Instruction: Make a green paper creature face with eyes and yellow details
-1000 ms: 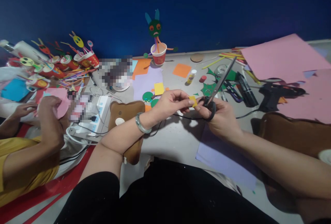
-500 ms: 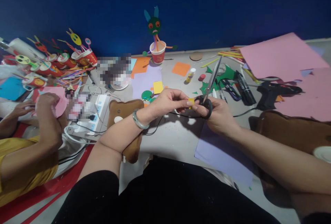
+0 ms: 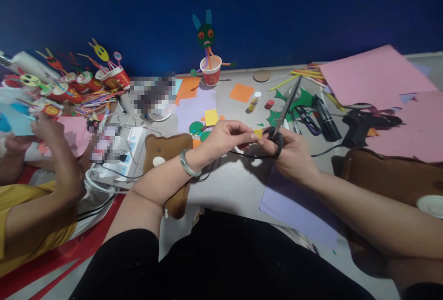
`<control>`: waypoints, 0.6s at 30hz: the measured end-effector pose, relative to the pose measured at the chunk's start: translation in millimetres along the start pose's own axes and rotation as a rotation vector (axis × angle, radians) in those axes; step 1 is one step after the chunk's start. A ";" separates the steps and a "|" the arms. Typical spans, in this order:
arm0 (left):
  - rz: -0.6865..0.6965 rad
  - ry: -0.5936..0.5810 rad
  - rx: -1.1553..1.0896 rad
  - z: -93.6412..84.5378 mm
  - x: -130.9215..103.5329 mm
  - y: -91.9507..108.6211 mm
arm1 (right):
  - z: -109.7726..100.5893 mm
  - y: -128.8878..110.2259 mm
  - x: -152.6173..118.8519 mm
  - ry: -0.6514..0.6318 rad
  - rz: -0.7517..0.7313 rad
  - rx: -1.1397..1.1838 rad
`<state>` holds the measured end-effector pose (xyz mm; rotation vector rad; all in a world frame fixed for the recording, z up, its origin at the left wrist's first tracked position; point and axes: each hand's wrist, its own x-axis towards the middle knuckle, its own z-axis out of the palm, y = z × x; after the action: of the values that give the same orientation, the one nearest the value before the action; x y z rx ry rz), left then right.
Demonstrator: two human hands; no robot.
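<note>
Between the thumb and fingers of my left hand [image 3: 233,137] is a small piece of yellow paper [image 3: 258,133]. My right hand [image 3: 294,152] is closed around the black handles of a pair of scissors [image 3: 276,139], whose blades point up and away from me. My right fingertips come close to the yellow paper too; whether they pinch it I cannot tell. Beyond my left hand lie a yellow square of paper [image 3: 211,117] and green paper circles [image 3: 196,128]. A glue stick [image 3: 254,101] stands uncapped behind my hands, its red cap [image 3: 269,104] beside it.
A paper-cup figure [image 3: 211,74] with a green head stands at the back. Right are green scraps [image 3: 304,99], black markers [image 3: 326,117], a glue gun [image 3: 362,127] and pink sheets [image 3: 374,78]. Left are a power strip [image 3: 133,150], several cup figures and a co-worker's hands [image 3: 48,131].
The small yellow paper is turned slightly between my fingers, and my hands have barely shifted. At left, the co-worker's hands have risen and now hold a light blue sheet.
</note>
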<state>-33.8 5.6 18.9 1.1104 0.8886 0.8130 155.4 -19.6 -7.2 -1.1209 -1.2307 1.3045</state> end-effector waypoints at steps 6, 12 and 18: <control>0.088 0.022 0.027 2.7 0.3 0.6 | 2.4 -9.5 -1.0 -0.012 -0.002 -0.051; 0.042 0.032 -0.015 -1.1 2.0 -2.8 | 1.7 -9.0 -0.4 -0.049 -0.020 -0.100; -0.043 0.040 0.008 -6.9 4.0 1.3 | 1.6 -10.7 0.6 0.054 0.028 -0.067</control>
<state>-38.5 12.2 18.1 1.0813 0.9467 0.7994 154.4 -19.1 3.6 -1.2175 -1.2308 1.2532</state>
